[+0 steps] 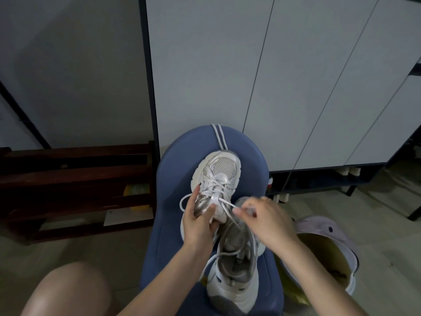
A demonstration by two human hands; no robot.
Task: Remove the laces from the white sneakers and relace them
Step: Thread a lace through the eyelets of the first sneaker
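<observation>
Far sneaker [217, 179] lay on the blue stool [168, 179], toe pointing away. Left hand [199, 221] gripped its tongue and collar. Right hand [262, 218], just right of it, pinched the lace [227, 204], which ran left toward the eyelets; that hand was nearer.

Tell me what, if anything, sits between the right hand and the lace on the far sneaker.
Nothing visible does. The right hand already pinches a strand of the lace beside the far sneaker, which the left hand grips at the tongue. The near sneaker lies below the right hand, not across the lace's path.
</observation>
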